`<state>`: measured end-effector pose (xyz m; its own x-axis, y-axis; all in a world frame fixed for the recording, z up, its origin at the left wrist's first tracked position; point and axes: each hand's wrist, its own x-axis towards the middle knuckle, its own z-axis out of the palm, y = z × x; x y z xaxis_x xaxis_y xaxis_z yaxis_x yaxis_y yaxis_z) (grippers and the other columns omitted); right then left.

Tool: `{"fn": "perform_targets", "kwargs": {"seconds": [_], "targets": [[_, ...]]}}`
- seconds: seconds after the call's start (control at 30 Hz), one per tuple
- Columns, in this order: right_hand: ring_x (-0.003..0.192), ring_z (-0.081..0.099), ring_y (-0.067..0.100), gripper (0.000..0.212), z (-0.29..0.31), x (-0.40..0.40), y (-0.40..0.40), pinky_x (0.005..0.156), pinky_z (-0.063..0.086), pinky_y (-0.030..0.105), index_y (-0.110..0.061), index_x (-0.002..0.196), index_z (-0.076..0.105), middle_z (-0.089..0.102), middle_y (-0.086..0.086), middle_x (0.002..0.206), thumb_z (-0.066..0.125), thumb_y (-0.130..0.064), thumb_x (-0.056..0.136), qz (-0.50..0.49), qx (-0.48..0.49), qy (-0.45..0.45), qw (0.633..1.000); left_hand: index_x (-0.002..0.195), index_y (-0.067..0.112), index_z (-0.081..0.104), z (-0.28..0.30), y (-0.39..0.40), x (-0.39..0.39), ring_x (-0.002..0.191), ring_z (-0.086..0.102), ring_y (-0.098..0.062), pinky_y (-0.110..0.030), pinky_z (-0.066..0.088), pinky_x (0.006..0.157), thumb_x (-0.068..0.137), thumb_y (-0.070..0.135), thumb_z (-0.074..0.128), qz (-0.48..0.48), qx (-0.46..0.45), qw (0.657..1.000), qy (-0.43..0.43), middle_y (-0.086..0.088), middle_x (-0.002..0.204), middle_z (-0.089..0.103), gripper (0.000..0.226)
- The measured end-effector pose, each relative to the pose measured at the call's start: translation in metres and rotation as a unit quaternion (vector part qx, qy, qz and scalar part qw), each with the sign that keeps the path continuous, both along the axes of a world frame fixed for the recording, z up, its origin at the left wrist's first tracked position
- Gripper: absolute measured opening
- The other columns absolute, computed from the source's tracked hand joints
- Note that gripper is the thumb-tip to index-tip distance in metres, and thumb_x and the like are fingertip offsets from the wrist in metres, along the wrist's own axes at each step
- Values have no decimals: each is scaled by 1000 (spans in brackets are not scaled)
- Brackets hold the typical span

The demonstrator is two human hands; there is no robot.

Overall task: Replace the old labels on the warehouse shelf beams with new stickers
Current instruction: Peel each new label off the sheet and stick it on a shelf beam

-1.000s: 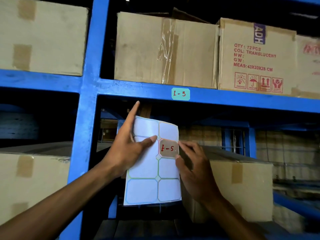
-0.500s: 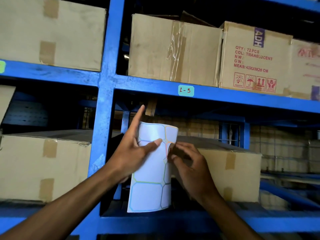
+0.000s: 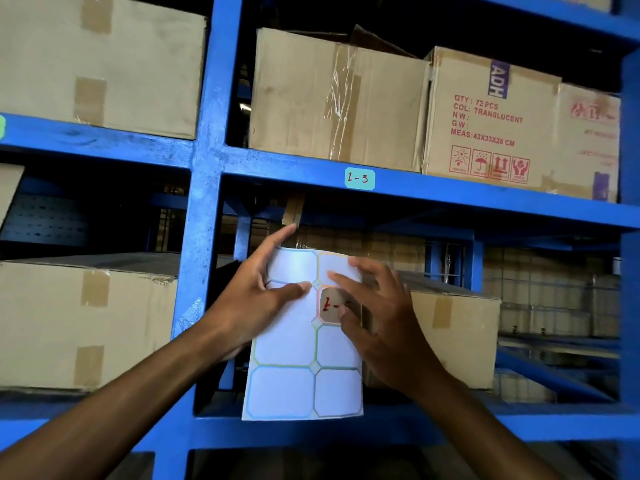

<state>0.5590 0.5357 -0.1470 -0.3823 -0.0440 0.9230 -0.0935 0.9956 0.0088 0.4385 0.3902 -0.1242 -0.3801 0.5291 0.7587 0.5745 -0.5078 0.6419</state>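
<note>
A: What sits at the far left of the frame?

B: A sliver of green sticker (image 3: 2, 126) on the left beam (image 3: 97, 142), cut off by the edge, so I cannot tell whether it is old or new.

A: And in the centre?

B: The left hand (image 3: 256, 306) holds the sticker sheet (image 3: 298, 358) upright in front of the shelf opening, thumb pressed flat on its face, index finger stretched up along the sheet's left edge, the other fingers hidden behind. Just right of that thumb sits the brownish written sticker (image 3: 330, 305), marked in red, in the sheet's right column.

A: The right hand?

B: The right hand (image 3: 384, 327) has its fingers loosely spread over the sheet's right edge, thumb on the sticker's lower right corner. I judge it is working that corner; whether any edge has lifted, I cannot tell.

A: So how far along?

B: Early for this spot, I'd say. The teal L-3 label (image 3: 359, 178) above, centre of the frame, is on the middle beam (image 3: 485, 199), unpeeled. It must come off, and the written sticker must go on.
</note>
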Motion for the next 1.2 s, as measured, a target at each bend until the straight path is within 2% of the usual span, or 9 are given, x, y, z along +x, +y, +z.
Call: {"fn": "perform_targets", "kwargs": {"seconds": [0.23,0.4,0.5,0.57,0.7,0.83,0.93,1.03,1.2], "targets": [[113,49,15,13,2,7,2,93,31,28,-18,92,68,60,4,120,63,-19,80,-20,74,1,997,125,42,49,-3,2,0,84,67,-11,-26,57,67,80,-2,66,11,-29,999,22,5,109,67,65],[95,57,4,7,-7,17,-3,91,42,28,-20,83,61,65,-13,95,59,-16,77,95,-74,-25,992,94,31,64,-19,6,-17,76,60,-17,-23,47,60,84,1,61,197,-84,973,88,-4,97,64,32],[86,57,2,13,-13,23,-4,79,46,17,-22,84,60,63,-11,86,61,-9,79,141,-141,-32,979,78,22,64,-35,5,-26,40,45,-1,-8,30,40,80,-6,58,251,-106,954,129,1,59,55,29],[90,55,2,21,-21,26,-1,77,44,10,-26,87,59,62,-11,88,61,-7,81,147,-167,-45,974,77,21,63,-49,6,-28,36,42,-2,-10,30,39,78,-7,58,256,-132,947,143,-2,52,54,29],[96,55,3,31,-48,26,15,82,44,15,-31,97,59,61,-13,99,59,-4,83,116,-205,-123,964,89,23,65,-81,12,-24,56,52,-11,-25,44,58,79,-3,57,225,-189,938,187,-14,80,68,29],[102,56,10,39,-79,21,34,84,46,15,-25,108,58,60,3,114,56,5,82,88,-225,-211,947,111,20,65,-113,25,-21,105,63,-20,-32,49,89,81,0,55,213,-212,924,234,-6,110,70,37],[101,57,16,51,-100,13,53,78,45,9,-26,125,50,58,6,116,56,3,84,60,-230,-267,934,110,21,65,-129,35,-22,102,64,-14,-34,50,87,80,-2,55,172,-216,929,248,0,106,71,39],[89,54,8,68,-118,3,73,76,49,18,-33,137,33,51,1,122,58,0,84,39,-242,-302,921,115,27,60,-145,44,-28,94,63,-12,-34,51,79,79,5,58,156,-245,917,275,3,103,69,43],[92,52,6,79,-148,-12,105,80,51,26,-40,139,23,47,-7,112,61,-2,81,9,-252,-315,915,142,35,27,-172,63,-36,86,57,-22,-27,38,62,86,18,57,199,-345,852,340,-8,108,62,66]]}}
